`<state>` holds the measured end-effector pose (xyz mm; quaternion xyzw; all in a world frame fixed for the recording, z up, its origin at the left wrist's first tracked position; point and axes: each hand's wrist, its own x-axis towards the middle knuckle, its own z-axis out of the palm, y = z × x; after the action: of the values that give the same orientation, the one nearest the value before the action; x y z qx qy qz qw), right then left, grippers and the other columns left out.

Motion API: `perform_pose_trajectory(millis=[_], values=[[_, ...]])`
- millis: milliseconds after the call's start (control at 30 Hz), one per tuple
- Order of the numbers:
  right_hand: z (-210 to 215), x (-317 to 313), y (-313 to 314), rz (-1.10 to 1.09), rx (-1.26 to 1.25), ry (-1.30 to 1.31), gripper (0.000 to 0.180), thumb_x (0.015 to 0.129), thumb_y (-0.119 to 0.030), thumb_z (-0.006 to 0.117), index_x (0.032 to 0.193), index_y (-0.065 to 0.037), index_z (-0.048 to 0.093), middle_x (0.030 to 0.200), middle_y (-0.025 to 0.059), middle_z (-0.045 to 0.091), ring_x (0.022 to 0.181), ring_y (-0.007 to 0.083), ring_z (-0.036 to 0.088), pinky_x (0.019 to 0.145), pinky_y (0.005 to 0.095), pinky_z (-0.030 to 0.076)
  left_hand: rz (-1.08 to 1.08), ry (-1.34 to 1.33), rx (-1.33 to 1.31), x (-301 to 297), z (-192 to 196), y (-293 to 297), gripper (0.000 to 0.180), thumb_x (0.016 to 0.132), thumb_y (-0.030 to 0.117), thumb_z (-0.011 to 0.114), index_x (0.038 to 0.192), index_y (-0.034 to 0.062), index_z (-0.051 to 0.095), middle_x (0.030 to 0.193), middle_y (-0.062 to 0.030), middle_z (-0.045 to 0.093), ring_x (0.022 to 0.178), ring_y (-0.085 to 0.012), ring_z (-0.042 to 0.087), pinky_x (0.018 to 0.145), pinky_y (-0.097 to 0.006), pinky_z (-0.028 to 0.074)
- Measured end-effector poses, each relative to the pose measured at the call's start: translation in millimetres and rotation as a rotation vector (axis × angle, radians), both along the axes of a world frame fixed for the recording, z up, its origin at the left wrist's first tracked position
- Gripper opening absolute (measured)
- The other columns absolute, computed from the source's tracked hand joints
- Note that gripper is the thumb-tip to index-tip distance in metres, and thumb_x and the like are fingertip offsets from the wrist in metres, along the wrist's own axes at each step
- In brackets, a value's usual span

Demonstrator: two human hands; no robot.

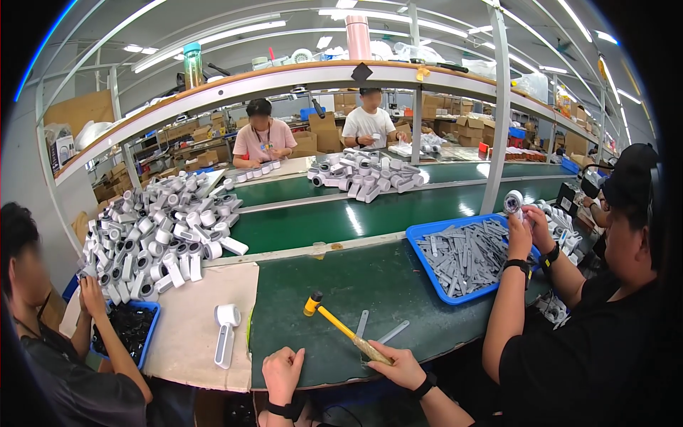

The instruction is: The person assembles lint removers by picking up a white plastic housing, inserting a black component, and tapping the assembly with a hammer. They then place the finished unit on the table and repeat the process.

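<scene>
far left, a person in a dark shirt [85,384] had both hands at a big heap of white-and-grey plastic handheld units with round heads [142,242]. below those hands sat a blue plastic tray [154,329] of small black parts. next right, a beige cardboard sheet [178,370] lay on the bench with one separate white-and-grey unit [225,334] on it, round head away from the wearer.

left hand [282,371]: at the bench's near edge by the sheet's right side, fingers curled into a loose fist, nothing seen in it.

then the dark green bench top [284,299]. the yellow-handled mallet with a yellow-and-black head [334,324] slanted over it, head up-left. two flat grey strips [363,324] lay just beside its handle. beyond, a second heap of units [366,174] sat by the green conveyor [299,220].

right hand [402,366]: closed around the wrapped grip end of the mallet, black band on the wrist.

right, a larger blue tray [469,297] held many grey strips [462,252]; a person in black [569,341] held up one round-headed white unit [513,203] above its far right corner.
</scene>
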<state>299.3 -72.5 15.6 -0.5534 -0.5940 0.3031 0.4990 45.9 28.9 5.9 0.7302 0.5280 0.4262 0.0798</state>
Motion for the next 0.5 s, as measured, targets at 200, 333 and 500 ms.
perform_pose_trajectory(millis=[200, 333, 500], values=[[1.0, 0.9, 0.2, 0.004, -0.044, -0.019, 0.055, 0.085, -0.016, 0.074, 0.136, -0.005, 0.056, 0.115, 0.0144, 0.071, 0.101, 0.0114, 0.067, 0.088, 0.0261, 0.050, 0.001, 0.002, 0.000, 0.0, 0.3, -0.5, 0.035, 0.079, 0.022, 0.076, 0.060, 0.0047, 0.053, 0.055, -0.0103, 0.054, 0.055, -0.0314, 0.056, 0.058, -0.042, 0.042], [-3.7, 1.8, 1.7, 0.003, -0.008, -0.023, 0.055, 0.085, -0.016, 0.074, 0.135, -0.005, 0.056, 0.116, 0.0142, 0.071, 0.102, 0.0118, 0.067, 0.089, 0.0261, 0.050, -0.001, 0.009, 0.010, 0.6, 1.7, -1.4, 0.035, 0.079, 0.022, 0.076, 0.060, 0.0048, 0.053, 0.055, -0.0100, 0.054, 0.055, -0.0313, 0.056, 0.058, -0.042, 0.042], [-2.2, 1.7, 1.5, -0.001, -0.009, -0.031, 0.055, 0.085, -0.016, 0.075, 0.135, -0.005, 0.056, 0.117, 0.0136, 0.070, 0.103, 0.0120, 0.067, 0.089, 0.0259, 0.050, 0.000, 0.009, 0.008, 0.3, -0.8, -0.2, 0.035, 0.079, 0.023, 0.076, 0.060, 0.0048, 0.053, 0.055, -0.0099, 0.054, 0.055, -0.0314, 0.055, 0.058, -0.042, 0.042]])
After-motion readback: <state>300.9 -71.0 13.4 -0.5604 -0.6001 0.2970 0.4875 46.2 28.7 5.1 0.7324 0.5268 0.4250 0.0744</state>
